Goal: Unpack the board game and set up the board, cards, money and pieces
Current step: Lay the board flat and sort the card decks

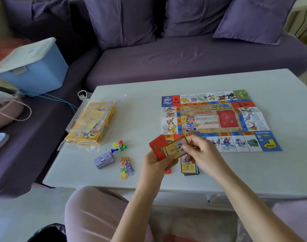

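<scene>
At lower centre the left hand [154, 163] grips a small fan of cards [168, 151], a red card [157, 145] at its left edge, while the right hand [203, 154] pinches the top gold card [177, 146]. Beneath them a card pile [188, 168] lies on the white counter [140, 105]. The game board [213, 119] lies unfolded at centre right. Left of the hands sit purple money [104, 160], star tokens [126, 165], pawns [121, 143] around a die [120, 146], and the yellow box [91, 123].
</scene>
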The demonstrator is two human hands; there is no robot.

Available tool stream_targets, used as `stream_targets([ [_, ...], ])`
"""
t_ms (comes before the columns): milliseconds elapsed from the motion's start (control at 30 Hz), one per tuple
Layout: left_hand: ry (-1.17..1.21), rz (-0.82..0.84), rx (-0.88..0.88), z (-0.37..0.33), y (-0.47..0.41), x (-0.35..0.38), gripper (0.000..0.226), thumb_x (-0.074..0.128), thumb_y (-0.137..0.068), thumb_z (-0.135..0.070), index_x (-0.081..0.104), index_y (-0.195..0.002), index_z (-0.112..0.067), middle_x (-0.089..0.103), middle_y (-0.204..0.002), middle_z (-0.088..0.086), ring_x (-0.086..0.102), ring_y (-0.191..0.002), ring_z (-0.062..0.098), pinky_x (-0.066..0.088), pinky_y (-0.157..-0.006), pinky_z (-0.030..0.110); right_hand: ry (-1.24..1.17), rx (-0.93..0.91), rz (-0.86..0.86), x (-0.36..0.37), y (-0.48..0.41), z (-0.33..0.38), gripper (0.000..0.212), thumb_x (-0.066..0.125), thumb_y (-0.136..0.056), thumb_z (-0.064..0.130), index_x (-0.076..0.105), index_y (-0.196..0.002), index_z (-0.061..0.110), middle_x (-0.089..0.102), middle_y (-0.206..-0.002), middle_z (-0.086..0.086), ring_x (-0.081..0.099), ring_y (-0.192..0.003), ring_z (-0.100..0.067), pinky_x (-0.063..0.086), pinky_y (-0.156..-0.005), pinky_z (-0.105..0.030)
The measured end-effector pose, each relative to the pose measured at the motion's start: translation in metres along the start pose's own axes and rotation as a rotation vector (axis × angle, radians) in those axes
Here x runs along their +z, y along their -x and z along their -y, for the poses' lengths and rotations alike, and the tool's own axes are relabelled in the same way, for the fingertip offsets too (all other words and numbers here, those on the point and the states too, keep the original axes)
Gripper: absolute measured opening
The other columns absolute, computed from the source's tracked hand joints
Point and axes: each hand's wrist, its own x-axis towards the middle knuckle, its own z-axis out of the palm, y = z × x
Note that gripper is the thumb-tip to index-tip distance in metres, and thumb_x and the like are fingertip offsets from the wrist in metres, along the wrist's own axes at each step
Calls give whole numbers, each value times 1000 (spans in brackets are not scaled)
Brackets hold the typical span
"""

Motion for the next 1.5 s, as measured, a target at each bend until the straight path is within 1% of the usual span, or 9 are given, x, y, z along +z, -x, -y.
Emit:
stream_targets([
  [200,-3,2,-176,9,-6,-8,23,41,-99,-2,64,-101,-7,73,-92,8,68,-88,23,56,-76,29,341,3,206,-27,-17,-4,32,45,-100,16,57,-129,22,64,-114,8,54,-84,7,38,-63,-5],
  [367,-79,35,-238,13,-4,-2,28,40,-98,-1,65,-95,-13,69,-93,7,65,-83,20,55,-76,29,559,16,344,-18,-27,-16,32,46,-100,17,59,-128,24,51,-140,5,49,-125,-11,36,-101,-27],
  [533,-134,31,-267,15,-1,4,25,40,-98,-1,62,-98,-12,67,-91,6,64,-80,18,54,-77,31,634,22,345,-18,-23,-18,48,59,-92,35,48,-137,23,39,-139,3,49,-114,-10,36,-92,-22],
  [800,-201,33,-280,12,-4,8,27,39,-98,0,62,-93,-15,67,-93,8,66,-81,19,55,-78,32,815,17,489,-16,-11,-16,92,79,-75,21,24,-148,20,32,-138,-1,49,-90,-7,42,-71,-15],
  [867,-200,32,-281,12,-3,10,28,39,-98,0,61,-91,-15,67,-92,8,66,-80,20,55,-79,33,829,-29,484,-13,-7,-15,88,71,-80,5,20,-150,20,30,-141,-2,44,-73,-2,33,-53,-15],
  [1000,-198,25,-292,12,-3,9,27,39,-98,0,61,-93,-15,69,-90,8,67,-81,20,55,-79,33,833,-89,473,-9,-4,-18,81,60,-81,-8,26,-149,20,30,-140,0,48,-80,-10,31,-51,-20],
  [1167,-211,23,-304,14,-4,6,24,40,-98,-3,62,-101,-12,69,-103,14,67,-96,28,55,-81,34,833,-131,464,-9,-6,-23,75,65,-82,2,31,-145,25,35,-135,1,48,-80,-10,35,-58,-21],
  [1333,-144,-18,-187,12,-3,5,24,42,-98,-1,63,-100,-11,71,-90,6,69,-80,18,57,-71,26,757,-144,405,-12,-6,-16,74,71,-83,29,32,-145,24,31,-139,3,54,-92,-10,43,-71,-19],
  [1500,-209,-30,-33,6,-3,-4,17,62,-87,0,66,-89,-16,74,-79,1,70,-68,14,57,-64,25,373,-169,123,-10,-8,-2,28,56,-94,32,60,-119,20,59,-107,12,51,-73,11,40,-67,-7],
])
